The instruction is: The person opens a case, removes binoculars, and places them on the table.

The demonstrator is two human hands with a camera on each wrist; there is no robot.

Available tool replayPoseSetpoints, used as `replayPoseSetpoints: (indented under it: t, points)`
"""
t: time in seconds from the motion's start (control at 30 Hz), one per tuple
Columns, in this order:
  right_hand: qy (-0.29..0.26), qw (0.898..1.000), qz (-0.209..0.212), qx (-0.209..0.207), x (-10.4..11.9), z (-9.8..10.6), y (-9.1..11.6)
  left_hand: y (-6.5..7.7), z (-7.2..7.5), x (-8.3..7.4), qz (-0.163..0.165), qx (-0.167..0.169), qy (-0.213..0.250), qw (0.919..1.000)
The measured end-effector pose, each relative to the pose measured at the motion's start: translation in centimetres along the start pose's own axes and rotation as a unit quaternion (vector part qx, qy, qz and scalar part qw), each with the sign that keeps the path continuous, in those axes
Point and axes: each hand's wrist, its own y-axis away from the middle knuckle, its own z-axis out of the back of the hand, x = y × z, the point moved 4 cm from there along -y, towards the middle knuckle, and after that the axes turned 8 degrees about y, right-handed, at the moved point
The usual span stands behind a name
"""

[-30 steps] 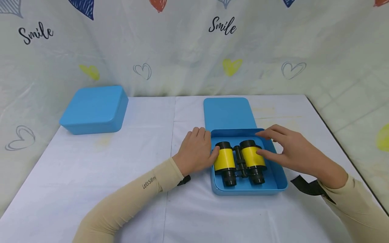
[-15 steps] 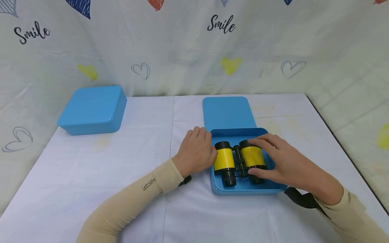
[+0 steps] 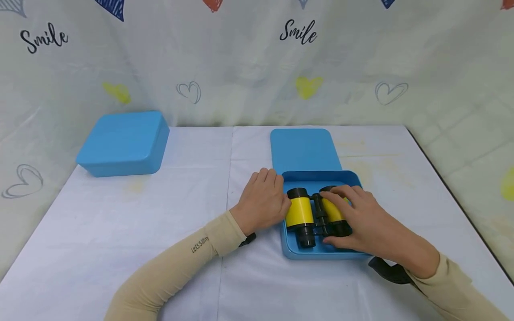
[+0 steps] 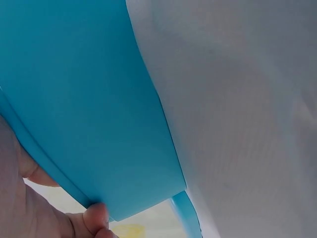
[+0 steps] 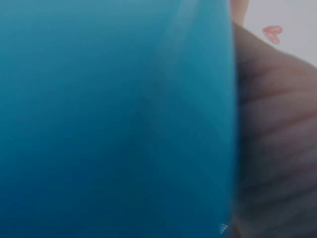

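Observation:
Black-and-yellow binoculars point(image 3: 299, 212) lie inside an open blue box point(image 3: 317, 256) on the right half of the table. My right hand point(image 3: 365, 223) reaches over them from the right, its fingers and thumb curved round the right barrel and covering part of it. At the box's left wall my left hand point(image 3: 262, 199) grips the rim. The left wrist view shows the outer wall of the box point(image 4: 94, 109) close up, with the thumb and fingers at its edge. Blurred blue box wall point(image 5: 114, 119) fills most of the right wrist view, the palm beside it.
A flat blue lid point(image 3: 306, 149) lies directly behind the open box. Another blue box point(image 3: 124, 140), closed, stands at the far left of the white-covered table point(image 3: 192, 165). A printed cloth point(image 3: 241, 58) with hearts hangs behind.
My right hand has moved left and down over the box, its fingers closing round the right barrel of the binoculars. My left hand stays at the rim.

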Motion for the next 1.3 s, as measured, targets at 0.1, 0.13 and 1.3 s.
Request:
replayPoseSetpoints:
  t: [0.1,0.13,1.3]
  points:
    - [0.015,1.0,-0.011,0.013,0.1,-0.5,0.0,-0.1,0.1,-0.2,0.001,0.006,0.002,1.0]
    - [0.021,1.0,-0.013,0.016,0.1,-0.6,0.0,-0.2,0.1,-0.3,0.0,0.004,0.003,1.0]
    - [0.066,0.998,0.013,0.009,1.3,-1.1,-0.7,0.3,0.1,0.0,-0.012,-0.019,-0.015,0.9996]
